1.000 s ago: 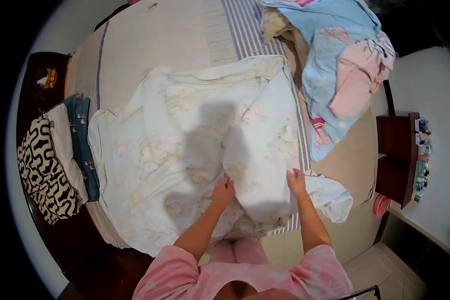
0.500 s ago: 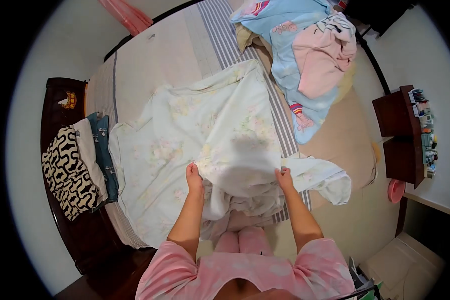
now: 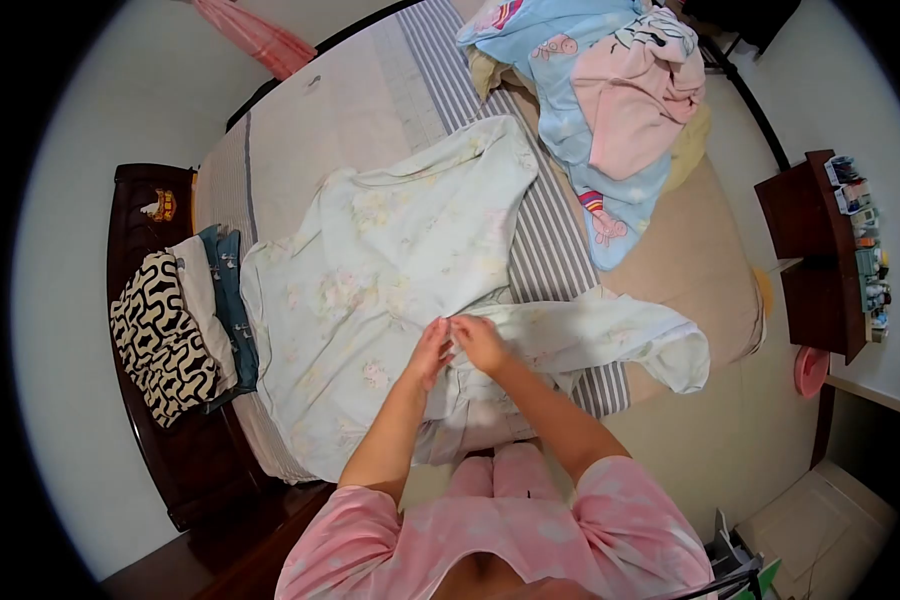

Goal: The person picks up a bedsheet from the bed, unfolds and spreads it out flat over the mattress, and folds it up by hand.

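Note:
A pale green floral quilt (image 3: 370, 230) is spread over the bed, its near part bunched and folded. My left hand (image 3: 431, 353) is over the quilt's near middle, its fingers curved and apart. Right beside it, my right hand (image 3: 478, 342) has its fingers bent in a pinch at the quilt's folded edge; the fingertips are partly hidden. A loose end of the quilt trails right past my right forearm, over the striped sheet (image 3: 560, 230).
Patterned pillows (image 3: 165, 335) lie by the dark wooden headboard (image 3: 155, 450) at left. A blue blanket (image 3: 560, 110) with a pink blanket (image 3: 635, 100) is heaped at the upper right. A brown cabinet (image 3: 810, 215) and a pink basin (image 3: 811, 370) stand further right.
My right hand has moved left to meet my left hand, which has shifted slightly right. The quilt's near right part has folded over leftward, uncovering more of the striped sheet.

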A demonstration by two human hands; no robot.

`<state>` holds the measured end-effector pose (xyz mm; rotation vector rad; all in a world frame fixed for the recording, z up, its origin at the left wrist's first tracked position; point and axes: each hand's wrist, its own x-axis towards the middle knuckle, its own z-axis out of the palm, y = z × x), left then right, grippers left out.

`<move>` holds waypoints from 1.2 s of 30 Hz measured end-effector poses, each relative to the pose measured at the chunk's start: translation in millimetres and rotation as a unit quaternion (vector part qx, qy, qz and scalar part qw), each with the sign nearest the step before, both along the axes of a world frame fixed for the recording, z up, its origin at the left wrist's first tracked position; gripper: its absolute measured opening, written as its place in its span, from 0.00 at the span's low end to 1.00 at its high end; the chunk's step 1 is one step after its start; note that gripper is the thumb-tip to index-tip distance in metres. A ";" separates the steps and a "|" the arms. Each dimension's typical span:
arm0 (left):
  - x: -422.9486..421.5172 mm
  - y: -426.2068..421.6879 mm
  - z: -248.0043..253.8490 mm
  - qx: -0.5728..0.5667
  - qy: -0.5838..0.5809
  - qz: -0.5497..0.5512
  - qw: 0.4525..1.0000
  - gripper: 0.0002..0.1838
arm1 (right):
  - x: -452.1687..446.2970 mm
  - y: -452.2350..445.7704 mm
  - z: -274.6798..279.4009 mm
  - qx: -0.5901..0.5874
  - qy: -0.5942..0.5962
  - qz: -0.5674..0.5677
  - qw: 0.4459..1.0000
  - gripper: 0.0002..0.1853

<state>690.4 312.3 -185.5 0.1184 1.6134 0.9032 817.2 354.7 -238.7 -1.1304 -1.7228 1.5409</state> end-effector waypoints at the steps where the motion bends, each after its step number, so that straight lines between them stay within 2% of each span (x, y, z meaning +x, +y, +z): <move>1: 6.5 1.5 -2.6 0.002 0.010 -0.005 1.000 0.16 | -4.6 -6.1 5.8 0.061 -0.018 0.033 0.997 0.12; 2: 8.7 2.1 -5.6 0.002 0.020 -0.010 1.000 0.15 | -6.4 -10.6 7.1 0.122 -0.035 0.066 0.990 0.12; 5: -25.3 -2.5 -57.7 0.035 -0.001 0.099 0.994 0.15 | 8.1 -12.5 -21.6 0.094 0.082 0.042 0.991 0.09; 6: -28.8 1.4 -54.8 0.020 0.013 0.145 0.989 0.15 | 16.6 -13.0 -29.6 0.056 0.055 -0.034 0.996 0.09; 8: -43.7 -3.0 -63.3 0.013 -0.019 0.156 0.988 0.16 | 33.5 0.2 -49.3 0.087 -0.083 -0.159 0.980 0.08; 10: -56.3 -13.9 -78.9 0.015 -0.056 0.150 0.987 0.17 | 51.9 19.8 -68.2 0.162 -0.151 -0.169 0.960 0.08; 13: -65.2 -31.6 -95.3 0.045 -0.082 0.141 0.986 0.17 | 68.9 29.3 -86.0 0.204 -0.343 -0.027 0.917 0.11; 14: -62.6 -33.5 -90.7 0.063 -0.067 0.153 0.984 0.17 | 71.6 25.5 -90.2 0.114 -0.376 0.052 0.918 0.13; 16: -61.4 -36.3 -89.0 0.078 -0.043 0.199 0.976 0.17 | 77.4 17.6 -95.4 -0.065 -0.428 0.206 0.878 0.16; 18: -61.1 -36.4 -97.5 0.075 -0.024 0.268 0.960 0.18 | 80.6 -19.1 -105.3 -0.106 -0.386 0.190 0.896 0.19; 20: -63.9 -39.5 -101.2 0.037 -0.018 0.283 0.958 0.18 | 86.1 -64.5 -138.0 -0.137 -0.330 0.201 0.912 0.19; 23: -66.6 -41.2 -100.3 0.014 -0.011 0.308 0.951 0.18 | 93.5 -83.3 -149.9 -0.120 -0.252 0.281 0.918 0.18; 24: -67.9 -43.6 -102.6 0.010 -0.009 0.317 0.948 0.18 | 84.2 -67.7 -148.7 -0.132 -0.303 0.274 0.903 0.16; 25: -70.0 -46.2 -105.2 0.011 -0.010 0.311 0.950 0.18 | 78.9 -58.1 -145.1 -0.101 -0.286 0.130 0.944 0.15; 26: -73.2 -49.4 -109.7 0.012 -0.011 0.305 0.952 0.18 | 73.5 -46.2 -140.0 -0.069 -0.263 -0.017 0.962 0.15; 28: -77.1 -52.2 -115.3 0.020 -0.012 0.299 0.954 0.18 | 59.7 -8.9 -151.3 -0.069 -0.343 -0.040 0.936 0.15; 31: -75.4 -53.5 -112.2 0.032 -0.014 0.302 0.953 0.16 | 38.9 13.7 -185.6 -0.087 -0.264 -0.071 0.958 0.16; 34: -75.6 -53.5 -108.0 0.039 -0.022 0.302 0.952 0.13 | 13.9 8.4 -233.7 -0.177 -0.194 -0.085 0.961 0.16; 36: -74.3 -55.6 -102.3 0.042 -0.025 0.293 0.955 0.13 | 11.0 9.8 -220.9 -0.174 -0.194 -0.123 0.958 0.16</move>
